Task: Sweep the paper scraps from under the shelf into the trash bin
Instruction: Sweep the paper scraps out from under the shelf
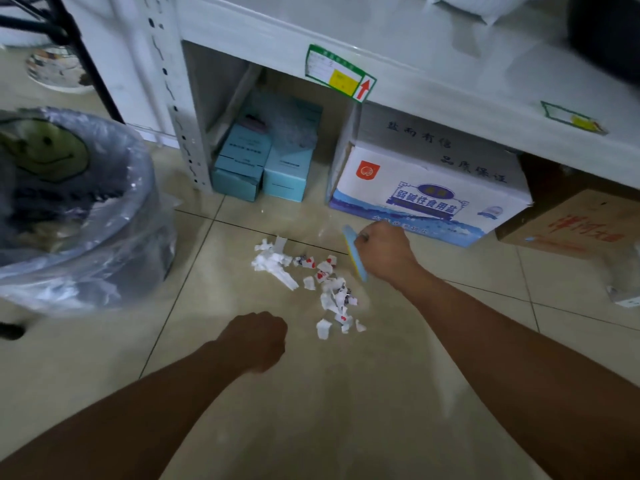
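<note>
Head view: paper scraps (pixel 311 282) lie loose on the floor tile in front of the shelf (pixel 381 64), right of the lined trash bin (pixel 86 209); right hand (pixel 381 252) fisted round a flat blue-yellow tool (pixel 355 254) beside them, left hand (pixel 258 341) curled shut, apparently empty. Scraps look light, flimsy, prone to scatter, so better pushed than pinched. Carton (pixel 433 195) reads "弱碱性食用盐".

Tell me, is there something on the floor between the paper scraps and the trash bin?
Nothing visible. The paper scraps lie on bare tile, and the floor from them leftward to the trash bin shows no object. The left hand sits nearer, below that path.
</note>
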Available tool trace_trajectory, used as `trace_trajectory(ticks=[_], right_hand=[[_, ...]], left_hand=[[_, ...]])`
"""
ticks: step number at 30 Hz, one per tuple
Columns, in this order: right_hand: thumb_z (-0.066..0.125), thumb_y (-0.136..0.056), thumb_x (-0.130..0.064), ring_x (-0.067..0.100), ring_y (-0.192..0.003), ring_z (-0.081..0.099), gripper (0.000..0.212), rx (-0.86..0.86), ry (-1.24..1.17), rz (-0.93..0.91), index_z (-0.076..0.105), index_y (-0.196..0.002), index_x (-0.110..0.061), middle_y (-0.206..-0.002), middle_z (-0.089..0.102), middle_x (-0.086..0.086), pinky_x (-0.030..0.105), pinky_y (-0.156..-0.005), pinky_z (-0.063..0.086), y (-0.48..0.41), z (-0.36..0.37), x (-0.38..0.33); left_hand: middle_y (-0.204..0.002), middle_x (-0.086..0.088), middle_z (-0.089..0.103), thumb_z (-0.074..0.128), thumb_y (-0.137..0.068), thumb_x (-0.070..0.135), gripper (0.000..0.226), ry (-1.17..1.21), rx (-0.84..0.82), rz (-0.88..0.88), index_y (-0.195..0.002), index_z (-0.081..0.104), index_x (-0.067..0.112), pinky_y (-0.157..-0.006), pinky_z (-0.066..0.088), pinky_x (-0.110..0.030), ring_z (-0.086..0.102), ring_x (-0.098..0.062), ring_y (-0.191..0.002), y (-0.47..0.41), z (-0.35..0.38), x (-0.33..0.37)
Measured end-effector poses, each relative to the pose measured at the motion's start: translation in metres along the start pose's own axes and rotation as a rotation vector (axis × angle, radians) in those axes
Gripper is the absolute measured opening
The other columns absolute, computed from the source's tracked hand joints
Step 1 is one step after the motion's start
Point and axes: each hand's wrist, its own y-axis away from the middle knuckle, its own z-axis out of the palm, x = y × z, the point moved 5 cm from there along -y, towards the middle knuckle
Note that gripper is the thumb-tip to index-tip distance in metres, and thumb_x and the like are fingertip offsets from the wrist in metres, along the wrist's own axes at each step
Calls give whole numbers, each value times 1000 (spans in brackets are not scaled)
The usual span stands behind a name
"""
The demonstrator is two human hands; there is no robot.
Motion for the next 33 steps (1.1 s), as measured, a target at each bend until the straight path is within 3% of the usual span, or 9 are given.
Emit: trace_trajectory(ticks=[5, 8, 11, 13, 16, 20, 23, 28, 33], right_hand=[[50, -92, -18, 29, -95, 65, 28, -72, -37, -301, 75, -101, -12, -106, 72, 12, 35, -83, 53, -21, 26, -67], [51, -93, -15, 29, -102, 64, 29, -112, -6, -449, 74, -110, -11, -111, 72, 13, 39, -90, 52, -21, 42, -107], [48, -94, -12, 32, -91, 63, 29, -183, 87, -557, 73, -104, -4, -102, 71, 19, 45, -83, 53, -17, 51, -122], [47, -93, -12, 26, -74, 61, 29, -260, 167, -580, 74, -99, -6, -87, 70, 14, 38, -69, 54, -11, 51, -110], [48, -93, -15, 16, -66, 53, 28, -330, 225, -583, 74, -98, -13, -77, 64, 1, 26, -56, 39, 9, 42, -74], [49, -95, -17, 21, -81, 61, 29, -159, 106, -504, 72, -112, -18, -90, 68, 5, 30, -71, 45, 13, 15, -31], [49, -93, -16, 28, -78, 63, 32, -27, 62, -354, 72, -116, -20, -85, 69, 11, 33, -70, 49, -7, 11, -8], [48, -92, -20, 29, -75, 64, 28, -111, 115, -334, 75, -96, -14, -82, 72, 13, 38, -73, 54, 8, 33, -1], [47, -94, -19, 26, -65, 62, 28, 19, -1, -266, 73, -99, -15, -72, 70, 10, 38, -68, 54, 30, 17, 32]], left_hand=[[-116, -6, 63, 41, -92, 34, 29, 37, 46, -18, -107, 63, 22, -89, 49, -35, 63, -28, -105, 11, -7, -11], [-115, -7, 65, 40, -93, 34, 30, 43, 55, -32, -106, 63, 20, -88, 50, -35, 64, -28, -103, 17, -6, -16], [-116, -7, 65, 40, -93, 33, 30, 41, 49, -45, -107, 63, 20, -88, 48, -35, 63, -28, -104, 22, -4, -20], [-116, -6, 64, 40, -92, 34, 29, 44, 53, -48, -106, 63, 21, -87, 47, -35, 63, -29, -105, 23, -3, -23], [-117, -6, 64, 41, -92, 34, 29, 36, 59, -55, -107, 63, 22, -87, 47, -35, 63, -29, -105, 21, -4, -27], [-118, -6, 63, 42, -94, 33, 29, 21, 38, -68, -110, 63, 21, -89, 48, -36, 63, -28, -106, 11, -5, -29], [-116, -5, 63, 41, -94, 35, 30, 23, 31, -65, -111, 62, 22, -89, 49, -36, 63, -26, -103, 3, -2, -24], [-114, -4, 62, 39, -93, 38, 30, 70, 60, -62, -110, 61, 24, -85, 45, -34, 62, -25, -103, -8, 3, -20], [-109, -2, 65, 41, -92, 35, 26, 131, 109, -107, -104, 61, 23, -77, 43, -30, 64, -24, -99, -21, 3, -25]])
